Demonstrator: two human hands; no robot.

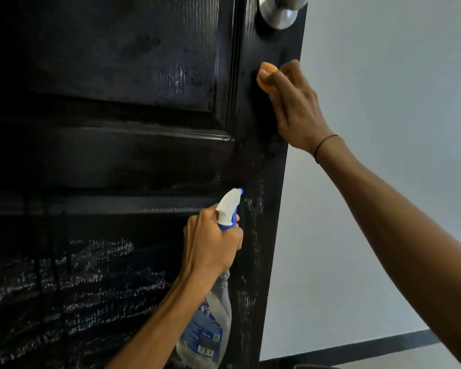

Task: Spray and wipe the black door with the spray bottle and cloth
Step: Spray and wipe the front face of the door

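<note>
On door [133, 155] | right hand [296, 107] presses cloth [266, 81] | left hand [210, 243] grips bottle [210, 328], label unreadable

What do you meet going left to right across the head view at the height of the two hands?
Door panel → left hand gripping the spray bottle → orange cloth pressed on the door by the right hand → pale wall.

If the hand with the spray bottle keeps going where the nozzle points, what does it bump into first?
Probably the black door: the left hand aims the spray bottle at its right edge strip, seemingly very close.
</note>
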